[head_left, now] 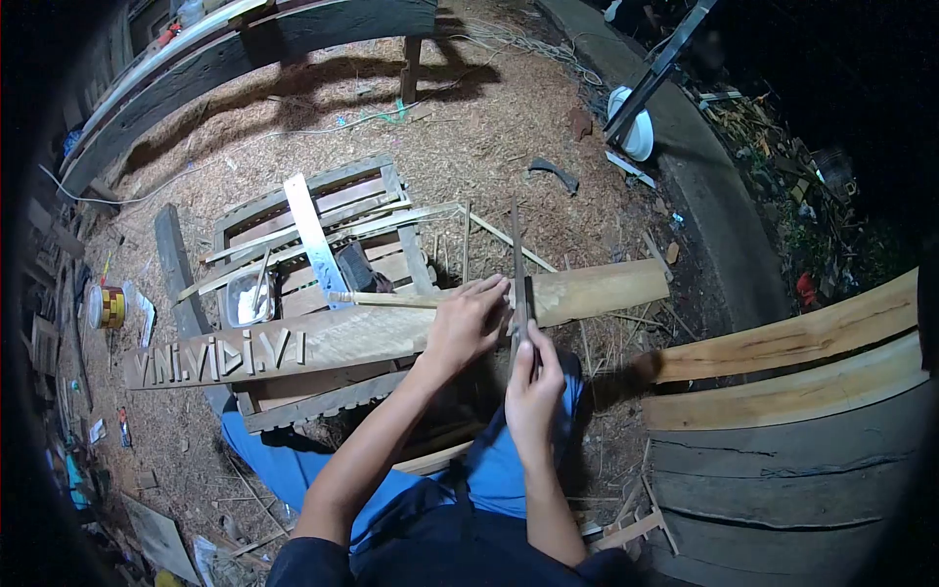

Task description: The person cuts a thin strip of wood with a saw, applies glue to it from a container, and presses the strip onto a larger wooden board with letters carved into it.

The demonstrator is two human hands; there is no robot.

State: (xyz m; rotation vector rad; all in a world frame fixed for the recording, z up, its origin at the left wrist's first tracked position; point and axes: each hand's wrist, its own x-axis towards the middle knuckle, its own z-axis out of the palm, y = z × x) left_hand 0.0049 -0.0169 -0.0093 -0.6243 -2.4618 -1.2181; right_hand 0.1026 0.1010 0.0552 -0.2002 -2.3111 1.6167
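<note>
A long pale wooden board (377, 335) lies across in front of me, with raised letters (223, 360) of thin strips on its left part. Over its middle, my left hand (468, 318) is closed around the right end of a thin wooden strip (386, 299). My right hand (535, 377) grips the near end of a long, narrow dark blade-like tool (518, 249), which points away from me across the board. The tool's edge is too small to make out. Its lower part lies beside my left fingertips, and whether they touch it I cannot tell.
Beneath the board is a slatted wooden pallet (391, 181), bearing a metal ruler-like strip (309, 230), a dark block (360, 266) and a tub of white paste (248, 296). Planks (782, 338) lie right. A bench (293, 34) stands behind; wood shavings cover the ground.
</note>
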